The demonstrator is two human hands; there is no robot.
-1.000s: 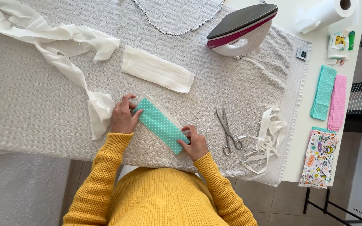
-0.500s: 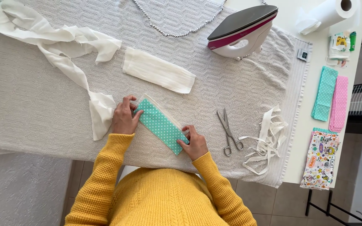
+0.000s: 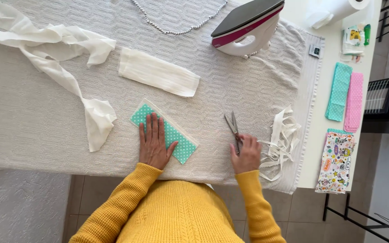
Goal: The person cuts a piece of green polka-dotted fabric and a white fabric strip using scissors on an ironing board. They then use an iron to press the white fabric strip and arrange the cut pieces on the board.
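The left hand lies flat and open on the dotted teal fabric, whose long axis slants from far-left to near-right. Well right, the right hand closes on the scissors, blades pointing far.

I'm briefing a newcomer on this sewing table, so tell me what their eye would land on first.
Near the front edge, the left hand lies flat on a teal dotted fabric piece, while the right hand grips the handles of the scissors just beside it. At the back, an iron rests on the grey cloth, and a long white fabric strip trails across the left.
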